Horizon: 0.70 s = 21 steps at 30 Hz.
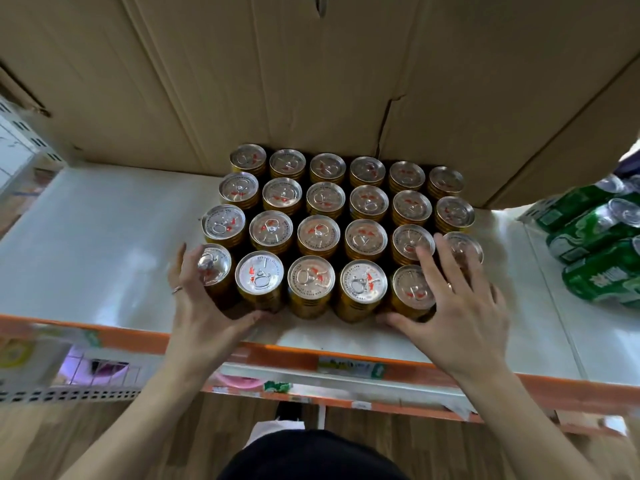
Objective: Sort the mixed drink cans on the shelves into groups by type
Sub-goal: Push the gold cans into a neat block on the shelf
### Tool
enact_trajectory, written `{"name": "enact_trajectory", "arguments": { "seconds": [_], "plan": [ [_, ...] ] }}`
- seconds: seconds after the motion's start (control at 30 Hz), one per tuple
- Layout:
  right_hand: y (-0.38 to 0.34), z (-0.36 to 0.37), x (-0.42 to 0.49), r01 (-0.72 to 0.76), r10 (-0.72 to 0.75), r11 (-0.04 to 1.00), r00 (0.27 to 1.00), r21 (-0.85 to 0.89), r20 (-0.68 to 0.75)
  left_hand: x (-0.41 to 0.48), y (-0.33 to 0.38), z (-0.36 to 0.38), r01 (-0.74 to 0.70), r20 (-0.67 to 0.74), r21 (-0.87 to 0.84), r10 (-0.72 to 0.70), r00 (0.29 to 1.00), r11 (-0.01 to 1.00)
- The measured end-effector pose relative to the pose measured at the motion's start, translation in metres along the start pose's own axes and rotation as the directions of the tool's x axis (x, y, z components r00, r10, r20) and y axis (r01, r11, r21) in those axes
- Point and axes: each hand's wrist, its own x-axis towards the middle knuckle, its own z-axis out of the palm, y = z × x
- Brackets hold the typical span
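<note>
Nearest the camera, a dark garment [311, 459] fills the bottom edge, and two bare forearms reach up from it toward a white shelf [104, 237] with an orange front rail [346, 360]. Price labels [349, 368] sit on the rail; below it, blurred pink and green goods lie on a lower shelf.

The left hand [204, 306] cups the front left corner of a block of gold cans [311, 233] — fingers up the outer side of the corner can [214, 268], thumb lying along the base of the front row. A ring shows on one finger. The right hand [457, 299] is spread flat over the front right corner, fingers straight across the can tops, thumb stretched along the front of the row. Neither grip closes round a can; both stay wide and press against the block.

The gold cans stand upright in four rows of six, touching, silver lids with red marks facing up.

To the right, well apart, green cans [595, 247] lie on their sides in plastic wrap.

Behind and above — a large cardboard box [311, 81] overhangs the back row, hiding the wall behind.
</note>
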Motion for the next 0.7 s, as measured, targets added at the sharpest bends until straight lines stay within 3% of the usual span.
{"name": "enact_trajectory", "arguments": {
  "seconds": [0.07, 0.17, 0.3, 0.57, 0.63, 0.7],
  "plan": [
    [0.001, 0.0, -0.004, 0.016, -0.016, 1.0, 1.0, -0.006, -0.02, -0.002, 0.003, 0.002, -0.1, -0.034, 0.098, 0.104, 0.994, 0.99],
    [-0.005, -0.004, -0.008, 0.081, -0.081, 0.997, 0.996, 0.018, -0.031, -0.004, 0.019, 0.013, -0.268, 0.023, 0.33, 0.276, 0.961, 0.905],
    [-0.02, 0.003, -0.005, 0.184, -0.183, 0.983, 0.98, -0.001, -0.071, -0.001, 0.036, 0.029, -0.199, 0.046, 0.471, 0.201, 0.978, 0.859],
    [-0.016, 0.004, -0.006, 0.185, -0.167, 0.979, 0.971, 0.091, -0.174, -0.003, 0.04, 0.024, -0.203, 0.042, 0.472, 0.208, 0.977, 0.858],
    [-0.002, -0.001, -0.012, 0.152, -0.116, 0.975, 0.97, 0.163, -0.214, 0.001, 0.038, 0.009, -0.214, 0.008, 0.425, 0.233, 0.973, 0.88],
    [0.018, -0.002, -0.015, 0.055, 0.002, 0.957, 0.981, 0.285, -0.194, 0.013, 0.031, -0.008, -0.122, -0.048, 0.274, 0.141, 0.989, 0.954]
  ]
}}
